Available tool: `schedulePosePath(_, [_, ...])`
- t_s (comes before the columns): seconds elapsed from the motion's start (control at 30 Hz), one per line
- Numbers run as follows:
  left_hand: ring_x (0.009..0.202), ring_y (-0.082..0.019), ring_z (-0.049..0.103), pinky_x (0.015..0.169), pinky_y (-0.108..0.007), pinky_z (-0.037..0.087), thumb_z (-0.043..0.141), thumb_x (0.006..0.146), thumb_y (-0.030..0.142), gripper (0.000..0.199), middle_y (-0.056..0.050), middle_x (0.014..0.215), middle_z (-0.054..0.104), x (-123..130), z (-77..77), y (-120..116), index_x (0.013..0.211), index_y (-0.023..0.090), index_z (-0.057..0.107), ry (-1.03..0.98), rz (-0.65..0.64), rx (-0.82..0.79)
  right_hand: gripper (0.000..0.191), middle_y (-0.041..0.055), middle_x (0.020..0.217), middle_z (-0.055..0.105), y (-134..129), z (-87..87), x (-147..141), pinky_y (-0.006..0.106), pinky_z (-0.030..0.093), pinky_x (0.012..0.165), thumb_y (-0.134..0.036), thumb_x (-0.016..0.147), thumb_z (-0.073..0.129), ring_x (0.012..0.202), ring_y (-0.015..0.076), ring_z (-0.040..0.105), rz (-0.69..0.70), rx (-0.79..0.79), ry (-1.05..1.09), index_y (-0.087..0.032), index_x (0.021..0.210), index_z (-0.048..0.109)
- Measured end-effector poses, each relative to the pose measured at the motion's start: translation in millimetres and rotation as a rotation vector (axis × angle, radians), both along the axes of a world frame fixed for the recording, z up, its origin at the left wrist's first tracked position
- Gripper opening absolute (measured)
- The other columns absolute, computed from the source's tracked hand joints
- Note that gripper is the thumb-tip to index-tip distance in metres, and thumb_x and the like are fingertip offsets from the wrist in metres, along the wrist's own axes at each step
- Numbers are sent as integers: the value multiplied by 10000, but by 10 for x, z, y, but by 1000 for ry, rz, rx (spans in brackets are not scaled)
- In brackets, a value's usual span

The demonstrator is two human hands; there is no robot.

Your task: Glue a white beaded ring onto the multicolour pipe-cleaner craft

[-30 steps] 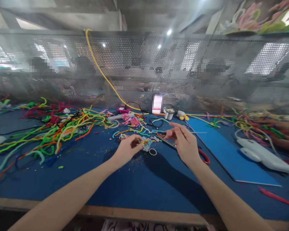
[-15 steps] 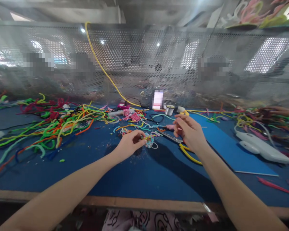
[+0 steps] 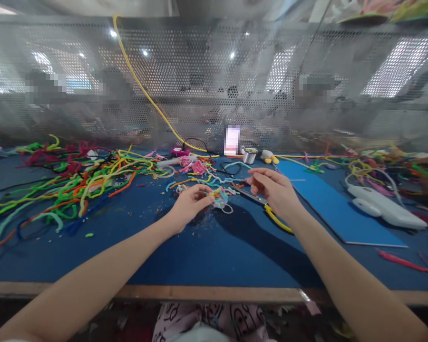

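Observation:
My left hand (image 3: 189, 207) is closed, thumb and fingers pinching a small multicoloured bundle of fuzzy chenille pieces (image 3: 220, 200) just above the blue table. A pale loop (image 3: 228, 209) hangs from the bundle's lower right. My right hand (image 3: 273, 190) hovers to the right of it, fingertips drawn together by a small pink end; what they grip, if anything, I cannot make out. Partly beneath that hand lie scissors with yellow handles (image 3: 278, 221), blades pointing left towards the bundle. Short chenille pieces (image 3: 189, 183) lie just behind my left hand.
A tangle of chenille stems (image 3: 103, 178) covers the table's left side. At the back stand a lit phone (image 3: 231, 141) and a wire spool (image 3: 249, 156) before a perforated metal screen (image 3: 185, 80). Rightward lie a blue board (image 3: 328, 209) and a white glue gun (image 3: 387, 209).
My right hand has come down and a little left, its fingertips now by the pink end. The left hand keeps its hold on the bundle. The whole view has shifted slightly.

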State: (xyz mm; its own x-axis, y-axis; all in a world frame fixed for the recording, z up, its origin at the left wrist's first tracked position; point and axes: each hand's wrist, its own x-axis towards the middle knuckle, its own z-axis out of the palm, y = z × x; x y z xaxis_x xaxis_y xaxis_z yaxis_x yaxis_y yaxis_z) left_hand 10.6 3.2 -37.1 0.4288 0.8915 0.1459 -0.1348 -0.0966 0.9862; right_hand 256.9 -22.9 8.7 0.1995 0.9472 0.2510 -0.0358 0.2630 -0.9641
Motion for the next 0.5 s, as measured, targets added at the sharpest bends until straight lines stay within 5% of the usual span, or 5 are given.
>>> schedulePosePath(0.2, [735,-125,694,886,-369,580,757,800,210,179,-18,858,728,47,100,-23,916,177,625,-479,-8,-403,155,0,687,637,-138,60,-221,246,443,527,-306,780,759,541,93,547,161,-42,166,-190,883,749])
schedulePosePath(0.33, [737,-121,697,1038,-461,519,752,825,233,123,-11,866,746,38,115,-55,900,168,678,-658,-69,-463,133,-8,648,626,-143,7,-382,233,457,528,-280,770,765,555,95,553,203,-63,299,-187,863,744])
schedulePosePath(0.5, [736,-116,656,1074,-434,467,811,770,298,179,13,793,714,63,146,-142,825,174,694,-598,-284,-395,171,-3,664,655,-99,-118,-547,232,513,594,-224,718,798,581,95,575,238,-191,460,-168,866,735])
